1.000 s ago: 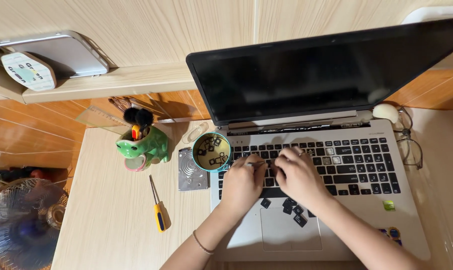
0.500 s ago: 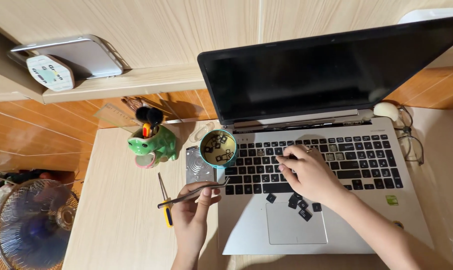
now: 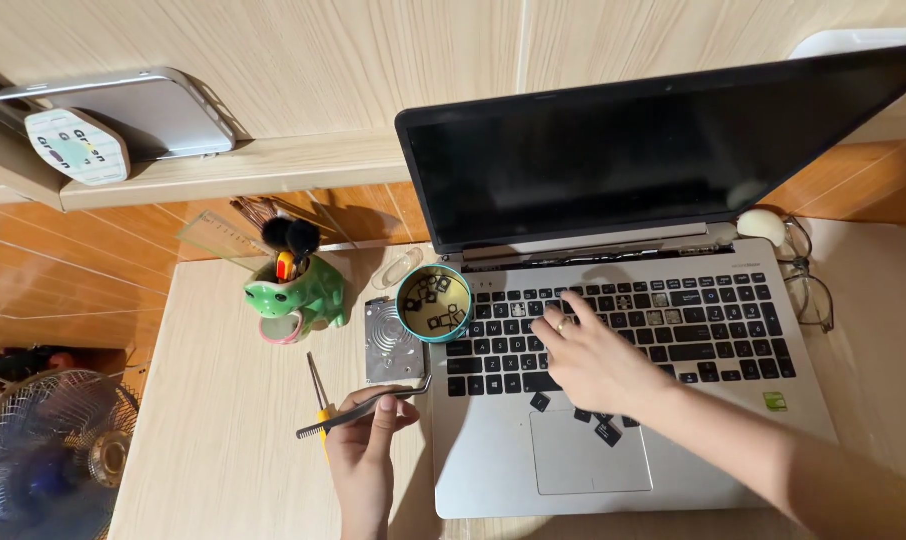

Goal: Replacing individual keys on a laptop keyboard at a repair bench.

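Shifted off the keyboard since a second ago: left hand [image 3: 365,440], both hands then pressed together over the middle keys, now pulled to the near left and resting on the desk [image 3: 213,440] beside the laptop [image 3: 613,440]. Pinched between thumb and fingers, bent tweezers [image 3: 365,405], tips aimed right toward the laptop's left edge, crossing over the yellow-handled screwdriver [image 3: 318,392] lying underneath. Stayed on the keyboard [image 3: 633,325] through the half-second: right hand [image 3: 593,362], fingers loosely spread, index stretched to a key in the upper rows, nothing gripped that could be made out. Several gaps visible in the key rows, and loose black keycaps [image 3: 583,412] scattered near the touchpad, partly under the right wrist. More keycaps collected in the round teal tin [image 3: 434,303] just left of the laptop, next to a flat metal plate [image 3: 393,342]. Further left, green frog-shaped pen holder [image 3: 298,292]. Judged from this: tool picked up, keycap work midway, many keys left in place.
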